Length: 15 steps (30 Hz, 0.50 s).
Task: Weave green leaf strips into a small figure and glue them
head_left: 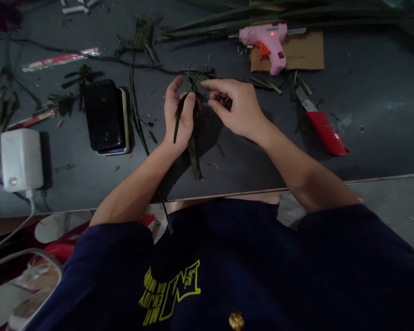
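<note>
Near the middle of the table, my left hand (181, 112) is closed on a bundle of dark green leaf strips (194, 156), its thumb pressed over them. One folded strip lies across the palm, and a wider piece hangs down below the fingers. My right hand (236, 105) is just to the right, its index finger stretched toward the top of the bundle. Its thumb is apart from that finger, and the other fingers curl in. Whether the right fingertips touch the thin leaf ends is too dark to tell.
A pink glue gun (274, 43) with a red light rests on cardboard (307, 50). An open red-handled knife (326, 131) lies right. Left are stacked phones (101, 115), a white power adapter (21, 158), a cable and leaf scraps (138, 39). Long leaves cross the back.
</note>
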Available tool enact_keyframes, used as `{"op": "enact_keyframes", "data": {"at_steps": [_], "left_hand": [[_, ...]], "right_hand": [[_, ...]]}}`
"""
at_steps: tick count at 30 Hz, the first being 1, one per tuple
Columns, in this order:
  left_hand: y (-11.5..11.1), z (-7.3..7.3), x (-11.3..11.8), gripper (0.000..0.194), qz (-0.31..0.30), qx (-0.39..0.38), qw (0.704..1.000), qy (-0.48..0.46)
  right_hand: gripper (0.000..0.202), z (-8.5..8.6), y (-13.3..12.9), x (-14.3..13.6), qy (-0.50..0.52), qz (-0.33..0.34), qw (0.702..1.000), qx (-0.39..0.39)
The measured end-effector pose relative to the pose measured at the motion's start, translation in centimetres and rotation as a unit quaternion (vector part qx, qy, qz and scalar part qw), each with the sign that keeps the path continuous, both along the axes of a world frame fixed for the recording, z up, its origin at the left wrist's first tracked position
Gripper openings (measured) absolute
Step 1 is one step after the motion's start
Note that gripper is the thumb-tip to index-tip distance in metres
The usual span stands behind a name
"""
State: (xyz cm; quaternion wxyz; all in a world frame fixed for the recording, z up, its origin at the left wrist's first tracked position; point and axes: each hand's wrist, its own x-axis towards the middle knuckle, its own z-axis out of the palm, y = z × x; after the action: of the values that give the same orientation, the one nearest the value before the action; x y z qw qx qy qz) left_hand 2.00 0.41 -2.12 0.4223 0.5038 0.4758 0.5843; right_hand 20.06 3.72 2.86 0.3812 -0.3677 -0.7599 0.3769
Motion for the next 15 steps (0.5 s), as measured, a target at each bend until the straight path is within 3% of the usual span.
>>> {"op": "enact_keyframes", "data": {"at_steps": [3,10,15], "left_hand": [[0.0,-0.1,-0.6,0.078,-0.044,-0.035,0.998,-0.003],[0.1,1.1,-0.6,0.078,0.023,0.000,0.998,0.056],[-0.8,2.6,0.2,0.068,0.029,0.012,0.995,0.095]], "right_hand": [[0.025,0.1,0.3,0.2,0.003,0.009,1.000,-0.008],[0.030,0.1,1.4,1.2,0.030,0.102,0.988,-0.111],[0.021,0.8,1.3,2.1,-0.045,0.114,0.986,-0.116]]}}
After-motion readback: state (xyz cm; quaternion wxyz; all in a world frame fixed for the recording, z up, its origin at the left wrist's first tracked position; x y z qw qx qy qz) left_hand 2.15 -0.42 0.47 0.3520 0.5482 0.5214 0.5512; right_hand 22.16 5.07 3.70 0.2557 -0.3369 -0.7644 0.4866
